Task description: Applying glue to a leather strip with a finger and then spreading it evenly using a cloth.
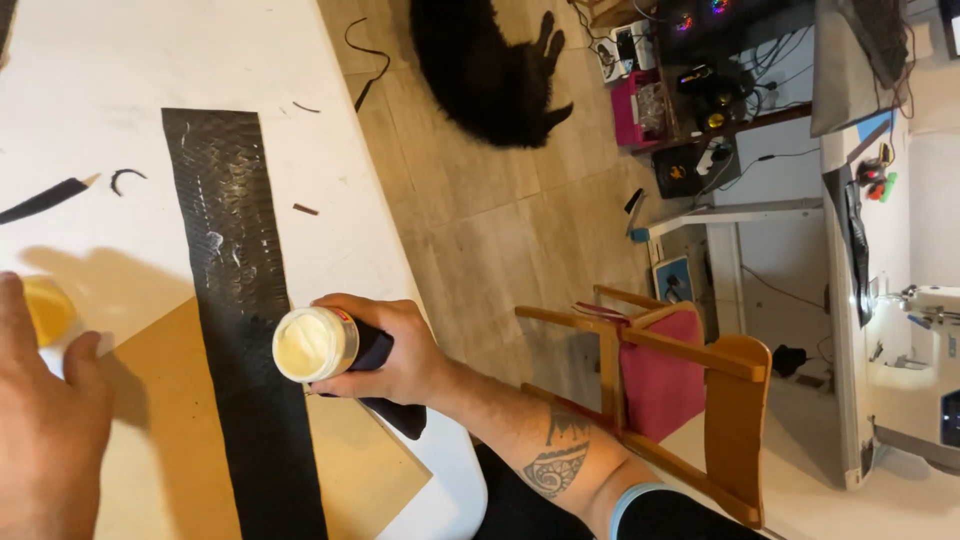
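One open jar (318, 343) of pale cream-coloured paste sits in your right hand (395, 350), its mouth turned toward the camera and its dark body wrapped by your fingers, held just above the long black textured strip (232, 270). That strip runs across the white table (90, 80) and over a tan board (160, 420), and it carries a few whitish smears near its middle. Your right hand is clenched firmly around the jar, thumb on one side and fingers on the other. Your left hand (45, 430) lies at the table's near edge, fingers loosely extended and grasping nothing, just beside a yellow lid (45, 308) that it partly covers. Farther along the table you can see a black pointed offcut (45, 198) and a small curved black scrap (125, 178). Beyond the table edge, a black animal (490, 70) lies on the wood-look floor (500, 230), and a wooden chair (690, 390) with a pink seat stands near your forearm.
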